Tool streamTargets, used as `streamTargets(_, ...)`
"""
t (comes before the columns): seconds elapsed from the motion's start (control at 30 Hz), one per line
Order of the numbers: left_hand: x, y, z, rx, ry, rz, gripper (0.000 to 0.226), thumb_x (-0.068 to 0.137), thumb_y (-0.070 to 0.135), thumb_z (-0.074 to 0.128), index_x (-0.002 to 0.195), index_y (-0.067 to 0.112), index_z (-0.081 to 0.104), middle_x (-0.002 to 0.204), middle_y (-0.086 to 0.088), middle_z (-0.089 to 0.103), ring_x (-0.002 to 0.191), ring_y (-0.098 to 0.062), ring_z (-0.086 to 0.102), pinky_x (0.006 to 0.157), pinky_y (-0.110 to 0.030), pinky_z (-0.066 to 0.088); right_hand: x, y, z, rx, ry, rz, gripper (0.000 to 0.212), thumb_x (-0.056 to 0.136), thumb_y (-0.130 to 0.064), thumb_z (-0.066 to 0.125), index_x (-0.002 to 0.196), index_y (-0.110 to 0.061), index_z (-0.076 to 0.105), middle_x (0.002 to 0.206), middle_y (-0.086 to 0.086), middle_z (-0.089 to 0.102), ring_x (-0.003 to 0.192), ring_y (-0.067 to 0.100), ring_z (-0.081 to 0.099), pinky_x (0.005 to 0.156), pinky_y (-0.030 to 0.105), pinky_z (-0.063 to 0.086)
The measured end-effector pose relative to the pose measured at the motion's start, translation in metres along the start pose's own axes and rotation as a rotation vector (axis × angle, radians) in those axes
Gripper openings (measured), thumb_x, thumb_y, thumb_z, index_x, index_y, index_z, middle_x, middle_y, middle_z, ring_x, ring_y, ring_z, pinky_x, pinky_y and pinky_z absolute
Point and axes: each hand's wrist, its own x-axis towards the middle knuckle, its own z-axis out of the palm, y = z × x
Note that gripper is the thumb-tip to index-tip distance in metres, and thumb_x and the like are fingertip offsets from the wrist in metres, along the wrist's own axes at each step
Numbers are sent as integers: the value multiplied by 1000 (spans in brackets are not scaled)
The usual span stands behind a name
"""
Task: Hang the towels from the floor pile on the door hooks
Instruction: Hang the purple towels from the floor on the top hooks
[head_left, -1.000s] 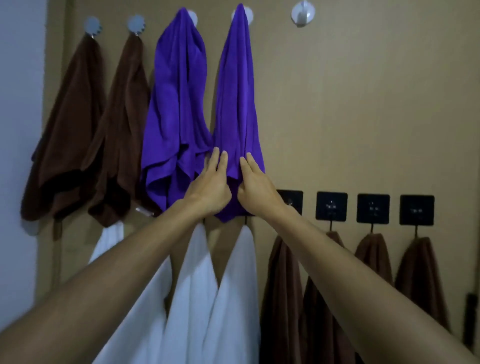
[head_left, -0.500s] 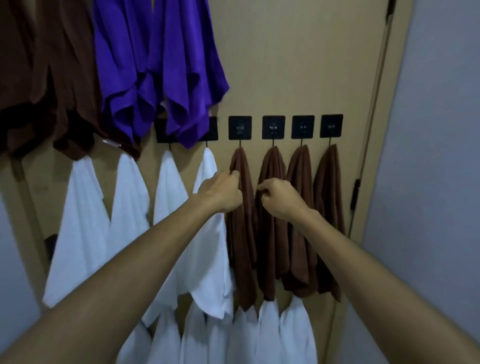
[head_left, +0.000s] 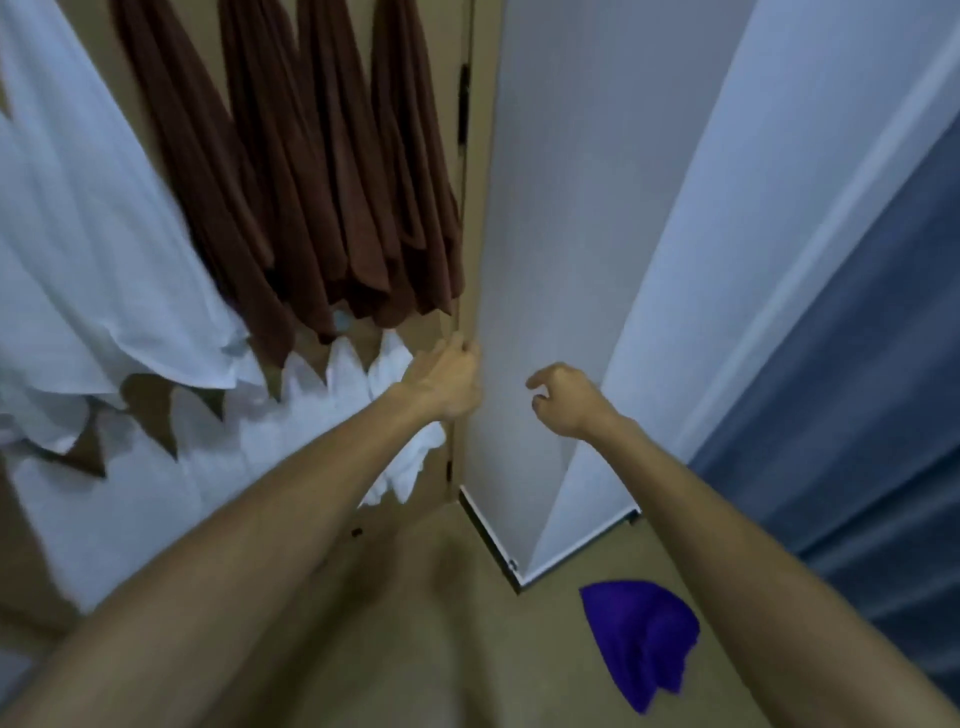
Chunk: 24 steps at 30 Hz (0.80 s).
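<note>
Most towels already hang on the door (head_left: 467, 291) (brown towels (head_left: 311, 182) above, white towels (head_left: 130, 260) lower). One purple towel (head_left: 641, 642) lies on the floor (head_left: 426, 623), waiting for you. Your left hand (head_left: 448, 376) and right hand (head_left: 563, 397) hold nothing, fingers loosely curled.

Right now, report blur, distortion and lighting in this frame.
Head view: motion blur smears the white towels and both forearms; wide-angle lens bends the wall edges; dim, flat light with no glare; the purple towel on the floor stays fairly crisp.
</note>
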Motion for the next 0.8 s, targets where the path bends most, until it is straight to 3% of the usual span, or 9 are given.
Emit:
streamTargets(0.27,49,201,98,-27,-248,297,42,96,20,35,136,6,37,137,-14,37,123,-33,42,99,-45,38,-85,219,18,76,-78,330,40,92,-15,42,130,-12,54,141,10,45,125,28,48,104,42,42)
streamTargets(0.5,82,355,183,-51,-438,399,43,96,21,38,136,6,37,135,-14,37,123,-31,40,100,-43,38,-165,387,23,243,-109,643,27,89,-6,45,105,6,63,116,18,63,111,34,56,89,32,46)
streamTargets(0.57,85,379,211,-54,-487,406,42,95,22,39,134,6,40,134,-13,37,122,-30,40,97,-43,38,-179,420,34,282,-142,707,26,89,-7,45,103,7,62,115,21,62,109,35,57,89,34,47)
streamTargets(0.8,86,390,313,5,-652,348,43,93,19,40,136,10,36,140,-10,34,129,-28,38,100,-41,37,-197,480,114,376,-360,763,36,95,-12,42,128,-2,54,136,17,51,126,30,48,102,29,38)
